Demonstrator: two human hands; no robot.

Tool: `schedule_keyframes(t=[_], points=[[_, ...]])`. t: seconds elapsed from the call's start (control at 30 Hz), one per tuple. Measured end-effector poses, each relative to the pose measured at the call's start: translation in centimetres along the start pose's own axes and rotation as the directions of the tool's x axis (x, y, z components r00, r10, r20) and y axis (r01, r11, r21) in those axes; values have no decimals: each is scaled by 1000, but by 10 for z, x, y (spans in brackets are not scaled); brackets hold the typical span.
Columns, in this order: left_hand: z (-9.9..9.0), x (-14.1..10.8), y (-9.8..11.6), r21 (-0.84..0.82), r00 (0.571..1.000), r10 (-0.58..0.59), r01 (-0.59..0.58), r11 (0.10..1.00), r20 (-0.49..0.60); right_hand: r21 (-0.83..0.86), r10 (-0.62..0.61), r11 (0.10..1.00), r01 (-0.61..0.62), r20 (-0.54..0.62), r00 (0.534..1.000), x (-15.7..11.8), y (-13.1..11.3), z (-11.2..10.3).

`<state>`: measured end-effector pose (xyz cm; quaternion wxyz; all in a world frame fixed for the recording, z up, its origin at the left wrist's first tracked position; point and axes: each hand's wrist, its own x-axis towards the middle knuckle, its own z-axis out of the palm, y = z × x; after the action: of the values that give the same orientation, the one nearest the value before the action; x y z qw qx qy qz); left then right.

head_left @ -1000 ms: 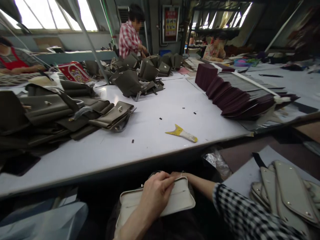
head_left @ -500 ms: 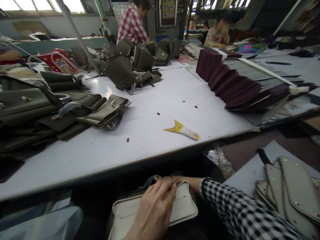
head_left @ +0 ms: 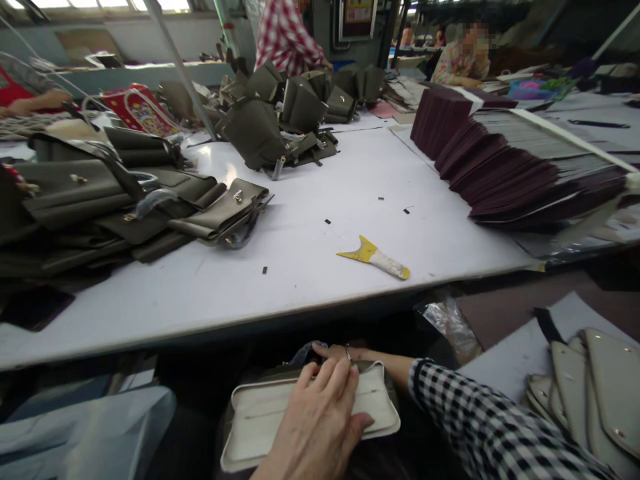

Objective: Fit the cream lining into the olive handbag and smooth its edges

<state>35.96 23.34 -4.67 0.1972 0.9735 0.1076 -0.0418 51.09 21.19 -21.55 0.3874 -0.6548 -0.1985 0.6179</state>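
Observation:
A dark olive bag sits low in front of me, below the table's edge, with a cream panel facing up. The panel has a raised rim and a narrow slit along it. My left hand lies flat on the panel, its fingers stretched away from me and the thumb out to the right. At the bag's far edge is my right hand, reaching in from the right in a black-and-white checked sleeve. It grips the bag there, though its fingers are partly hidden. Clear plastic film shows beside it.
Olive bags are heaped on the white table at left and further back. A yellow forked tool lies near the edge. Purple panels are stacked right. Cream flaps lie lower right. Two people work beyond.
The view has swung slightly left, so the table's things sit further right. My left thumb has spread out from the fingers. The right hand stays at the bag's far edge.

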Motion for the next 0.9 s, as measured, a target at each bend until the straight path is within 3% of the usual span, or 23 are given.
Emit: schedule_keyframes(t=[0.07,0.17,0.3,0.5,0.6,0.63,0.7,0.73,0.77,0.83,0.9], points=[[0,-1,2,-34,1000,-23,23,999,-2,-157,46,987,-42,21,999,3,-17,-9],[0,-5,6,-67,998,-52,49,997,-39,-292,22,956,-14,23,999,-6,-52,-18],[2,-13,10,-100,990,-83,72,992,-114,-331,-50,941,67,61,997,-34,-92,-1],[-2,-28,11,-233,965,-80,20,972,-248,-549,-74,831,92,56,996,-56,-98,30],[-14,-39,-11,-381,947,-87,-39,924,-309,-660,-81,745,97,55,995,-57,-96,35],[-18,-44,-26,-463,926,-156,-22,886,-343,-688,-86,718,101,56,995,-57,-97,37],[-20,-56,-64,-677,850,-409,87,731,-333,-735,-102,669,109,55,993,-58,-98,40],[-17,-62,-86,-784,802,-540,155,601,-255,-755,-113,646,114,53,992,-58,-99,42],[-12,-69,-106,-869,750,-653,248,428,-108,-772,-126,624,118,50,991,-59,-99,44],[5,-79,-138,-900,711,-702,333,283,42,-801,-144,586,121,43,989,-62,-100,48],[28,-84,-153,-912,700,-696,374,166,160,-821,-156,558,122,41,987,-65,-101,51]])
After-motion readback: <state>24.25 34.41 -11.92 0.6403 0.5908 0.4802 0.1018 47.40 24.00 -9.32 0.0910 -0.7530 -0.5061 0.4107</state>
